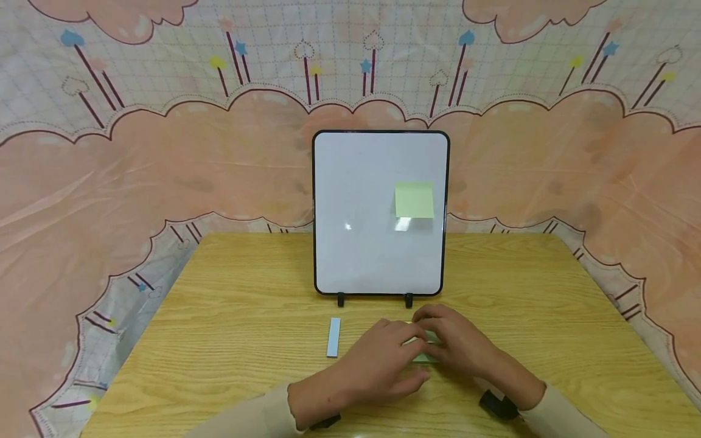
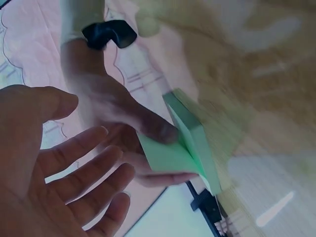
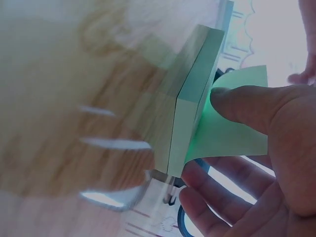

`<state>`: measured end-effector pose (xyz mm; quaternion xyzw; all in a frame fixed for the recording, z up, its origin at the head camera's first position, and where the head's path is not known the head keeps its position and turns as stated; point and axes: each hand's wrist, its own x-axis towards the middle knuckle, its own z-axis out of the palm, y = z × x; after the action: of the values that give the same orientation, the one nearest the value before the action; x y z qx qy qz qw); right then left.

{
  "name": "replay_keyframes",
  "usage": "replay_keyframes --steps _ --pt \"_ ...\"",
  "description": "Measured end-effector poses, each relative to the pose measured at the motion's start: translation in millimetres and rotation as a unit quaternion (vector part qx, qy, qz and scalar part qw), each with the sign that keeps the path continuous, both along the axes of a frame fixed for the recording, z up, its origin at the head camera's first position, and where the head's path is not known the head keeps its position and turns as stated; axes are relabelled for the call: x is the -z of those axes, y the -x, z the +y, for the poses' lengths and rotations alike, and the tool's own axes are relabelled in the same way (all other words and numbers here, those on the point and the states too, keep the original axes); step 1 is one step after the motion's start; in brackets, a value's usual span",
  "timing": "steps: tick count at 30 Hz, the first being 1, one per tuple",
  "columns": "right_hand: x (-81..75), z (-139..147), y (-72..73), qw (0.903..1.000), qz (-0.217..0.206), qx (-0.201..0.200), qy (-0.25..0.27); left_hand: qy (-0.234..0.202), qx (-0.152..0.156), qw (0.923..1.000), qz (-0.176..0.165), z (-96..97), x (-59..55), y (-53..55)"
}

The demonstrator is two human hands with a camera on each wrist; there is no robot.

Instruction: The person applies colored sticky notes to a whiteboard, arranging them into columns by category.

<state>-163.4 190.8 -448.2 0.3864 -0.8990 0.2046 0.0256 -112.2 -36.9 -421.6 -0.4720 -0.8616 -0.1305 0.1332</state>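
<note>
A pad of green sticky notes [image 3: 185,128] lies on the wooden table, mostly covered by the hands in the head view. Its top sheet [image 3: 237,131] is lifted and curved away from the pad along one side. My right hand [image 1: 462,340] pinches this sheet, thumb on one face and fingers behind it. Beside the pad hovers my left hand [image 1: 378,365], its fingers loosely bent; in the left wrist view the left hand [image 2: 64,173] holds nothing and stays apart from the pad.
Behind the hands stands a whiteboard [image 1: 361,255] with a black frame on small black feet. One green sticky note [image 1: 414,201] is stuck on its right side. A light blue strip [image 1: 333,337] lies on the table [image 1: 235,316] left of the hands. Patterned cloth [image 1: 246,158] hangs around the table.
</note>
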Motion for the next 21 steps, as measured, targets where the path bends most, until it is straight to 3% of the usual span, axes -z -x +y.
replay_keyframes --steps 8,16,21 --pt "-2.0 0.2 0.7 0.9999 -0.015 -0.005 0.006 0.072 -0.004 0.9973 0.013 5.0 -1.2 -13.9" --pt "-3.4 -2.1 3.4 0.9999 -0.012 -0.007 0.006 0.111 -0.002 0.9931 0.037 6.1 5.5 -15.2" --pt "-3.5 -3.8 5.0 1.0000 -0.005 -0.005 0.006 0.143 -0.012 0.9893 0.026 6.1 10.0 -14.9"
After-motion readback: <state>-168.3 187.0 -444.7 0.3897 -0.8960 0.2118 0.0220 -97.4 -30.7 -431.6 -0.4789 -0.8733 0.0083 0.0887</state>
